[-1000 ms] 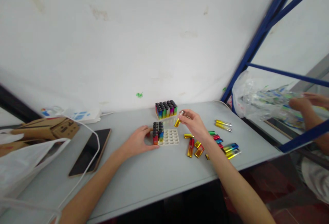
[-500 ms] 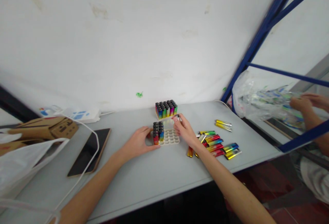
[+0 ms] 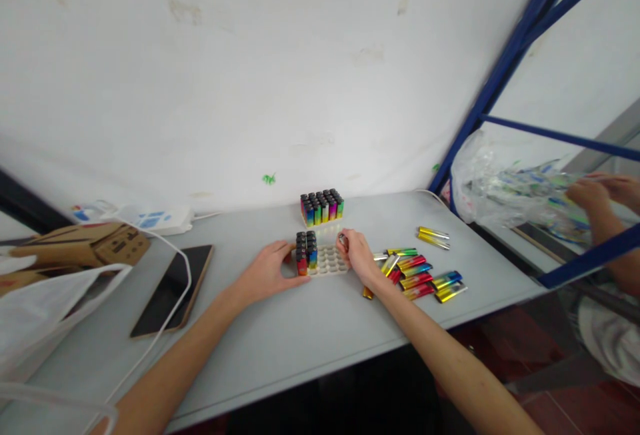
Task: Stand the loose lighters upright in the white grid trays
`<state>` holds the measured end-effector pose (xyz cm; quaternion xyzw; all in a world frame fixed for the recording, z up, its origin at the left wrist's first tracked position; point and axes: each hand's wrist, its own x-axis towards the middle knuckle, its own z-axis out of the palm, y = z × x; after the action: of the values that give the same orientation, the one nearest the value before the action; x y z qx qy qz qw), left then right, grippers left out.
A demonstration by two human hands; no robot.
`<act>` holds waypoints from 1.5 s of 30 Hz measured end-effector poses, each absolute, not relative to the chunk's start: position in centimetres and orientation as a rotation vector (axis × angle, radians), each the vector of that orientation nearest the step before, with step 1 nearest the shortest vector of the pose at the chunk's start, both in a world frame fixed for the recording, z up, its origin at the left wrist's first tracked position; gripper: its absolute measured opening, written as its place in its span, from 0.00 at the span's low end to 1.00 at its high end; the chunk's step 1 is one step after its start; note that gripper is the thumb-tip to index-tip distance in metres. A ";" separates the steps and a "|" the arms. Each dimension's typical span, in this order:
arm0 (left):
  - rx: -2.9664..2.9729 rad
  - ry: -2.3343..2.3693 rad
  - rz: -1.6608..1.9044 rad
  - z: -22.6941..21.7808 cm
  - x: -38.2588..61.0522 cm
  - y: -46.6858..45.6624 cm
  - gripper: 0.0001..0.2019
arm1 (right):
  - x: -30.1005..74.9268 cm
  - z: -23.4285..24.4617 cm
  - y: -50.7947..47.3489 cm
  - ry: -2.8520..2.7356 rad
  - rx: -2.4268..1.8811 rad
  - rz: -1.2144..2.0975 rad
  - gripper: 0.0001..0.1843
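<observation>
A white tray (image 3: 330, 263) with round-edged slots lies before me, its left end filled by several upright lighters (image 3: 307, 252) with black tops and coloured bodies. My left hand (image 3: 270, 268) grips that end, thumb at the front corner and fingers curled behind. Over the tray's right end, my right hand (image 3: 357, 254) is closed in a pinch on a lighter (image 3: 343, 238); only its dark and silvery tip shows between the fingers. To the right of that hand is a loose pile of shiny lighters (image 3: 415, 280) in red, yellow, green and blue.
Behind the tray stands a full block of lighters (image 3: 323, 208) by the wall. Two gold lighters (image 3: 433, 238) lie apart at right. A phone (image 3: 173, 292), white cable and cardboard box (image 3: 85, 245) are left. Beyond the blue frame (image 3: 485, 102), another person's hands (image 3: 600, 195) handle plastic bags.
My right hand has lowered slightly toward the tray's right end with the lighter. My left hand keeps its hold on the tray. The view has shifted a little.
</observation>
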<state>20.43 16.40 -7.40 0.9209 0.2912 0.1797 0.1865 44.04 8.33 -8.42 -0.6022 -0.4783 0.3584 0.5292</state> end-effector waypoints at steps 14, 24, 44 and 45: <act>2.608 0.823 0.505 -7.5 20.4 16.5 0.23 | 44.1 -8.2 8.1 -1.132 -1.419 0.920 0.31; 2.575 0.815 0.520 -7.4 20.3 16.2 0.24 | 44.1 -6.9 6.7 -1.353 -1.289 0.664 0.28; 2.561 0.813 0.500 -7.1 20.5 15.8 0.22 | 44.1 -7.6 6.4 -1.758 -1.281 0.556 0.26; 2.566 0.813 0.496 -7.1 20.5 15.9 0.22 | 44.3 -7.6 6.4 -1.780 -1.277 0.548 0.26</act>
<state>20.49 15.86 -7.09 0.9184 0.2909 0.1776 0.2009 44.32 6.45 -7.55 -0.5113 -0.7125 0.2194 0.4276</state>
